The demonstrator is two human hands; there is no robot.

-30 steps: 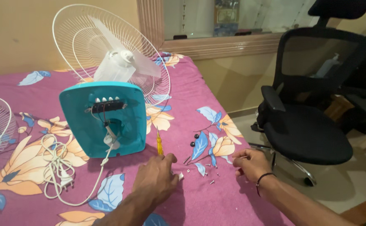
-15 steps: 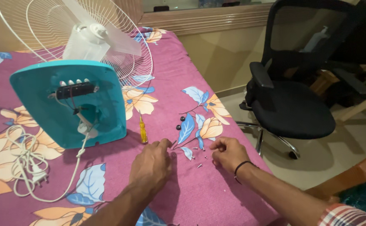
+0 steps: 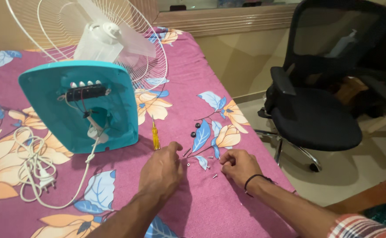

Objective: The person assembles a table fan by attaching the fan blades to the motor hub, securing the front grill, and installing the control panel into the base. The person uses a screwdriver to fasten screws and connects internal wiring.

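My left hand (image 3: 161,169) rests palm down on the purple floral bedsheet (image 3: 201,207), its fingers loosely curled beside a small screw (image 3: 188,164). My right hand (image 3: 238,166) lies a little to the right, fingers curled near more loose screws (image 3: 214,176); whether it pinches one I cannot tell. A yellow-handled screwdriver (image 3: 156,136) lies just beyond my left hand. Behind it lies a table fan on its side, its teal base (image 3: 80,105) open with wires showing and its white wire cage (image 3: 100,39) further back. Two black knobs (image 3: 195,131) sit on the sheet.
The fan's white cord and plug (image 3: 36,169) lie coiled at the left. A black mesh office chair (image 3: 320,97) stands right of the bed on a tiled floor. A wooden-framed ledge (image 3: 228,17) runs along the wall behind.
The view has shifted down and closer. My left hand slid slightly right toward the screws. My right hand stayed near them with fingers curled.
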